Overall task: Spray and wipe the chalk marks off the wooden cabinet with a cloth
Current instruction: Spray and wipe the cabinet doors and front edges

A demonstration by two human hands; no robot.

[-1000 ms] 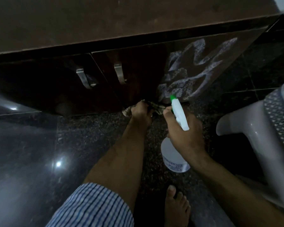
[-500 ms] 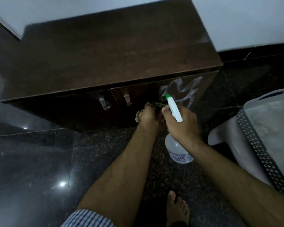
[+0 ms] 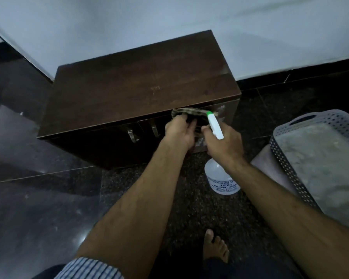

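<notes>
pinching cloth (image 3: 189, 113) in grip of left hand (image 3: 179, 130) at cabinet (image 3: 139, 81) front edge; holding spray bottle (image 3: 222, 177) in right hand (image 3: 225, 142) grip

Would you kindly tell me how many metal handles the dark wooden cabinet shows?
2. One curved silver handle is on the dark wooden cabinet, left door; the other right of it, beside the left hand. Hands may hide more.

Dark brown wooden cabinet (image 3: 141, 85) looks matt, with shiny metal handles (image 3: 132, 135); beside it, glossy black stone floor (image 3: 38, 198) and a perforated grey plastic basket (image 3: 286, 158).
</notes>
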